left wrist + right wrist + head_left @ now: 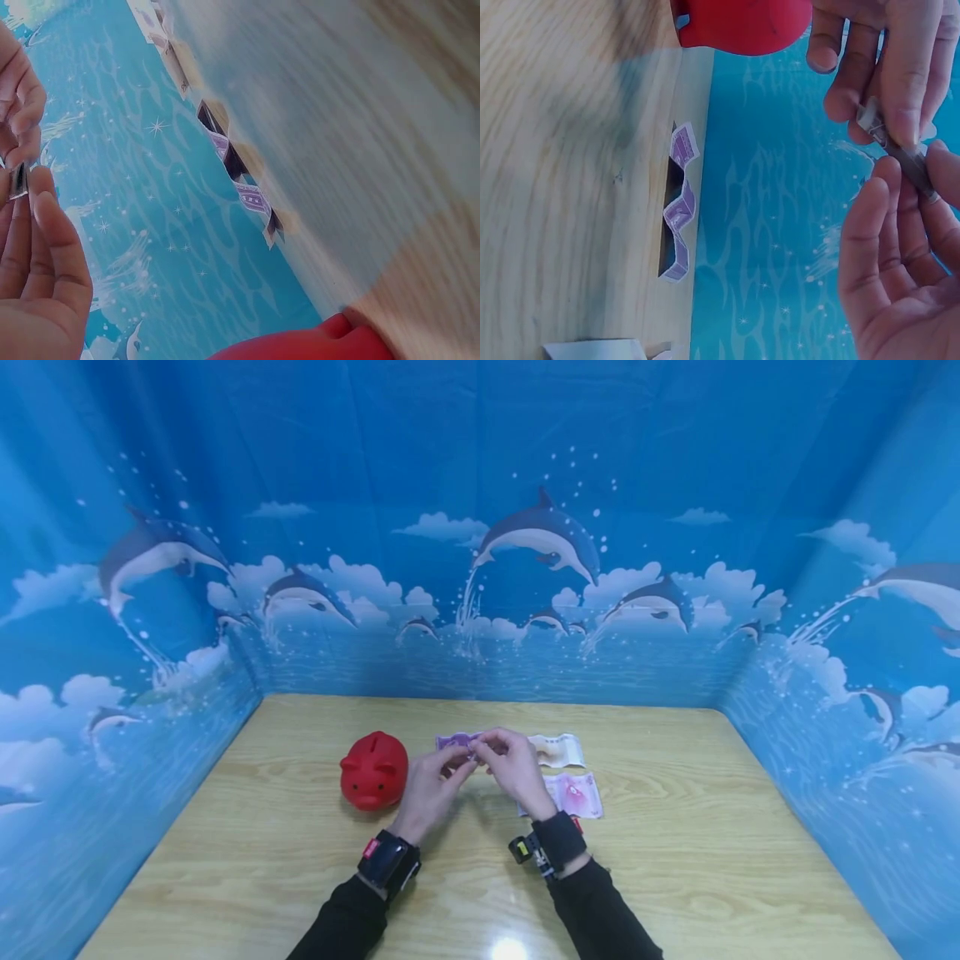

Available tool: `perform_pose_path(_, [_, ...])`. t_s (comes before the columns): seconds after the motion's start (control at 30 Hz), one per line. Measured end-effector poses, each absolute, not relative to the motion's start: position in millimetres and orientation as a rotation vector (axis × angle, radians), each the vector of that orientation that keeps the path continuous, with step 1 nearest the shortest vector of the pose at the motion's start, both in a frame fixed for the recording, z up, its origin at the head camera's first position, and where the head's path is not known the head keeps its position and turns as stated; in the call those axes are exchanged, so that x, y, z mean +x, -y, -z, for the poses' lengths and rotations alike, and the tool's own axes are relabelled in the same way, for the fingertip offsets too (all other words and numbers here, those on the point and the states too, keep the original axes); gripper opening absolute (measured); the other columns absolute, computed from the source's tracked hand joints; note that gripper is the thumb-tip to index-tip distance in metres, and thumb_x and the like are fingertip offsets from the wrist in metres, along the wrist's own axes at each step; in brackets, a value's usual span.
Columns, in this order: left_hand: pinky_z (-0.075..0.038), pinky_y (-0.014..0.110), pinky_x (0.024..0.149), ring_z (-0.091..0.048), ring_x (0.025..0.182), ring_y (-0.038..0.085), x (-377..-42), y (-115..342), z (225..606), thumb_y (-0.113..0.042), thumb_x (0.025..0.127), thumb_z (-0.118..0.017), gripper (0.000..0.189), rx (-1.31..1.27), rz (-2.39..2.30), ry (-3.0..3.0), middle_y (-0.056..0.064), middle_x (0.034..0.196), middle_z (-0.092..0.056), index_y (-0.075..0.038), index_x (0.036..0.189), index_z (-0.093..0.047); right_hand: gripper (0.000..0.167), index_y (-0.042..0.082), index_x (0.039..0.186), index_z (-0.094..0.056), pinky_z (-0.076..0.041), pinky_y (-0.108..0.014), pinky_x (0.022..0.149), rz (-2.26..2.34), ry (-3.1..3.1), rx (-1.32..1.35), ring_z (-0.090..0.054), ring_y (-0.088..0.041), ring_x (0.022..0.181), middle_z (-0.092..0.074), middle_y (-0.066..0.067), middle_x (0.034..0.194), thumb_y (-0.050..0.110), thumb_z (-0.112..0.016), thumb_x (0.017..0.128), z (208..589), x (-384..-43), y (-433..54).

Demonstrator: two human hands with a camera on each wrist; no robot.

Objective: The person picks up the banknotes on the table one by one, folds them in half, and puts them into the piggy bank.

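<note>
In the head view, both hands meet above the table, fingertips together. My left hand point(427, 789) and my right hand point(517, 770) pinch a small, tightly folded strip point(913, 166) from its two ends; it looks like a folded banknote, dark grey with a pale end. Beyond the hands lies a purple banknote point(452, 741), creased into zigzag folds and partly covered by the fingers. A brownish-yellow banknote point(558, 750) lies past my right hand, and a pink banknote point(577, 795) is beside the right wrist. Left of my left hand stands a red piggy bank point(373, 777), its slot on top.
The wood-grain table point(720, 843) ends at the back and sides against a blue curtain point(360, 527) printed with dolphins. Black straps with small devices sit on both wrists. A bright light reflection shows near the table's front.
</note>
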State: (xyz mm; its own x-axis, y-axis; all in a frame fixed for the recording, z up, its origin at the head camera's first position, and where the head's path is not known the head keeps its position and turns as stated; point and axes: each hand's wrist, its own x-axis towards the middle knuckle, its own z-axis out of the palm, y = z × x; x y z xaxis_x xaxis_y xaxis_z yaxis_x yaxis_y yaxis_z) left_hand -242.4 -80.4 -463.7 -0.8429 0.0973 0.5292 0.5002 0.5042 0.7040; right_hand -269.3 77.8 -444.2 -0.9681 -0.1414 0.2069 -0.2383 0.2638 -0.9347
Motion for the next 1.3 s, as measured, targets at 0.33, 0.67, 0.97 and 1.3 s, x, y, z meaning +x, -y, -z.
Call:
perform_pose_path(0.33, [-0.056,0.021,0.067,-0.067,0.076,0.007,-242.4,84.5,462.8,-0.014,0.09,-0.071,0.018,-0.426,1.436,2.286,-0.001,0.092,-0.075,-0.014,0.108,-0.075,0.03,-0.007,0.117,-0.064,-0.06,-0.034,0.071,-2.05,2.395,0.531,-0.069,-0.035,0.091,-0.071,-0.021,0.102,0.012,-0.066,0.093,444.9,-270.9,-81.1])
perform_pose_path(0.67, [-0.056,0.021,0.067,-0.066,0.075,0.007,-241.2,85.8,460.1,-0.011,0.089,-0.072,0.017,-0.453,1.283,2.293,0.001,0.094,-0.076,-0.013,0.105,-0.076,0.029,-0.011,0.116,-0.063,-0.06,-0.041,0.073,-2.078,2.364,0.428,-0.068,-0.04,0.091,-0.069,-0.026,0.102,0.007,-0.064,0.093,433.2,-263.4,-79.2])
perform_pose_path(0.97, [-0.059,0.026,0.069,-0.07,0.083,0.014,-240.9,84.3,460.7,-0.014,0.083,-0.079,0.031,-0.54,1.083,2.343,0.001,0.101,-0.076,-0.016,0.114,-0.073,0.025,-0.011,0.109,-0.065,-0.061,-0.037,0.067,-2.128,2.204,0.322,-0.071,-0.025,0.077,-0.071,-0.025,0.094,0.006,-0.066,0.091,436.1,-263.7,-74.7])
perform_pose_path(1.3, [-0.058,0.022,0.075,-0.071,0.087,0.01,-239.4,85.0,458.8,-0.007,0.089,-0.071,0.032,-0.52,1.104,2.309,0.005,0.112,-0.074,-0.013,0.12,-0.069,0.03,-0.004,0.12,-0.065,-0.061,-0.033,0.071,-2.206,2.217,0.414,-0.07,-0.018,0.089,-0.069,-0.024,0.115,0.01,-0.066,0.093,438.5,-263.6,-68.2])
